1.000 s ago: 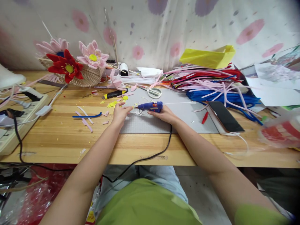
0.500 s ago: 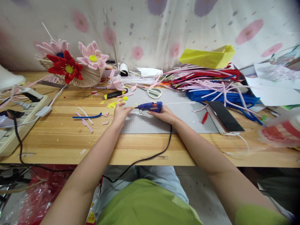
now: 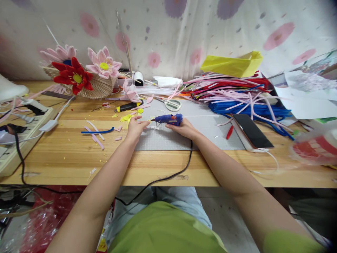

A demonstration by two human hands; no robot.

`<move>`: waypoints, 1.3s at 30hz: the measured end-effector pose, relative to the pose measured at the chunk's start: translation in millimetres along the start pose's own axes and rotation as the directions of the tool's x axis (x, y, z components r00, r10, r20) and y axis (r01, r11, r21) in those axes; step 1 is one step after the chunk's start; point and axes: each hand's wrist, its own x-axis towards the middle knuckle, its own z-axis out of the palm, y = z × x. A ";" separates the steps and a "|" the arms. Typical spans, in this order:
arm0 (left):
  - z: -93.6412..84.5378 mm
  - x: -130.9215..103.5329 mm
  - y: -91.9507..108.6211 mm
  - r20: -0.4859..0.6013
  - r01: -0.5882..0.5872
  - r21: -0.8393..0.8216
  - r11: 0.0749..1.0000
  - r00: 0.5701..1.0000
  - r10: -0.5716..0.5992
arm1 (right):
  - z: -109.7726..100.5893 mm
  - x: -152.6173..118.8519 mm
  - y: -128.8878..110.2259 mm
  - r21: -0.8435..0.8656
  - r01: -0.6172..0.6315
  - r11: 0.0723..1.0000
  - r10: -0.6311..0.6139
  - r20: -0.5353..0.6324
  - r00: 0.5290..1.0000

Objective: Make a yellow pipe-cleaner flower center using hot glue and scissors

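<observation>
My right hand (image 3: pixel 183 129) is closed round a blue hot glue gun (image 3: pixel 168 119), its nozzle pointing left and a clear glue stick out of its back. Just off the nozzle tip, my left hand (image 3: pixel 136 127) is closed with its fingertips pinched together. Whatever it pinches is too small to make out. Both hands are over a grey cutting mat (image 3: pixel 168 140). Yellow scraps (image 3: pixel 126 117) and a small yellow disc (image 3: pixel 140 110) lie behind my left hand. White-handled scissors (image 3: pixel 172 104) rest on the mat's back part.
Pipe cleaners (image 3: pixel 250 109) are heaped at the back right, with a phone (image 3: pixel 252 130) in front. Finished flowers (image 3: pixel 77 78) stand at the back left. A black cutter (image 3: pixel 129 106), cut pieces (image 3: pixel 97 132) and a power strip (image 3: pixel 39 133) are leftward. The gun's black cord (image 3: pixel 168 176) crosses the table's front edge.
Both hands and the glue gun stay almost where they were, the nozzle still close to the left fingertips. The whole view has shifted very slightly.
</observation>
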 end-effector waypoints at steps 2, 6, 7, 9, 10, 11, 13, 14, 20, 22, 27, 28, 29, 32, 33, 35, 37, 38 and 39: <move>0.1 -0.1 0.5 0.002 0.006 0.000 1.000 1.000 -0.006 | 0.0 -0.2 0.2 0.001 -0.013 1.000 0.013 -0.001 1.000; -0.2 1.8 -0.9 0.002 0.002 0.000 1.000 1.000 -0.002 | -0.4 -0.2 0.1 0.003 -0.012 1.000 0.012 0.018 1.000; -0.5 2.6 -1.7 -0.002 0.002 0.002 1.000 1.000 -0.002 | -0.5 -0.1 -0.1 -0.002 -0.010 1.000 0.010 0.022 1.000; -1.0 4.0 -3.4 -0.009 0.005 0.008 1.000 1.000 -0.004 | -0.9 -0.1 -0.6 -0.020 -0.006 1.000 0.007 0.026 1.000; -1.3 4.6 -4.2 -0.011 0.006 0.009 1.000 1.000 -0.006 | -1.1 -0.1 -0.8 -0.029 -0.007 1.000 0.008 0.027 1.000; -1.5 5.1 -4.9 -0.012 0.006 0.010 1.000 1.000 -0.005 | -1.3 -0.2 -0.9 -0.038 -0.011 0.999 0.012 0.027 1.000; -1.9 5.7 -5.7 -0.005 0.002 0.005 1.000 1.000 -0.002 | -1.7 -0.5 -0.7 -0.052 -0.022 0.998 0.024 0.030 0.999; -2.1 5.8 -5.8 -0.003 0.001 0.002 1.000 1.000 -0.001 | -1.9 -0.6 -0.4 -0.054 -0.026 0.998 0.028 0.034 0.999; -2.2 5.7 -5.3 -0.008 0.006 -0.009 1.000 1.000 -0.006 | -2.1 -0.6 3.2 -0.037 -0.016 0.999 0.019 0.069 0.997; -2.4 6.1 -5.9 -0.008 0.008 -0.013 1.000 1.000 -0.008 | -2.2 -0.5 3.8 -0.032 -0.015 0.999 0.017 0.077 0.997; -3.2 6.4 -7.1 0.002 -0.005 -0.052 0.999 1.000 0.005 | -8.6 -0.6 4.8 0.001 -0.015 1.000 0.014 0.041 0.999; -3.3 6.0 -6.8 0.004 -0.006 -0.057 0.998 1.000 0.006 | -11.3 -0.7 5.5 0.006 -0.020 1.000 0.020 0.007 1.000; -3.3 5.5 -6.4 0.004 -0.007 -0.059 0.998 1.000 0.008 | -14.3 -0.9 6.3 0.009 -0.030 1.000 0.030 -0.034 0.999; -3.2 3.9 -4.8 0.006 -0.011 -0.068 0.998 1.000 0.011 | -24.1 -2.3 7.8 0.026 -0.076 0.997 0.079 -0.162 0.984; -3.1 3.5 -4.5 0.009 -0.012 -0.072 0.997 1.000 0.013 | -27.1 -3.1 7.6 0.035 -0.088 0.996 0.093 -0.196 0.976; -3.2 3.1 -4.4 0.016 -0.012 -0.078 0.997 1.000 0.014 | -32.3 -4.6 6.1 0.055 -0.106 0.993 0.117 -0.252 0.961; -3.4 3.3 -5.1 0.021 -0.014 -0.085 0.996 1.000 0.016 | -36.1 -5.8 4.3 0.068 -0.119 0.991 0.134 -0.295 0.946; -3.5 3.6 -5.6 0.023 -0.017 -0.088 0.996 1.000 0.019 | -37.4 -6.0 3.9 0.069 -0.125 0.990 0.140 -0.310 0.940; -3.6 4.0 -6.1 0.024 -0.021 -0.091 0.996 0.999 0.023 | -38.5 -5.9 4.2 0.067 -0.129 0.989 0.144 -0.324 0.935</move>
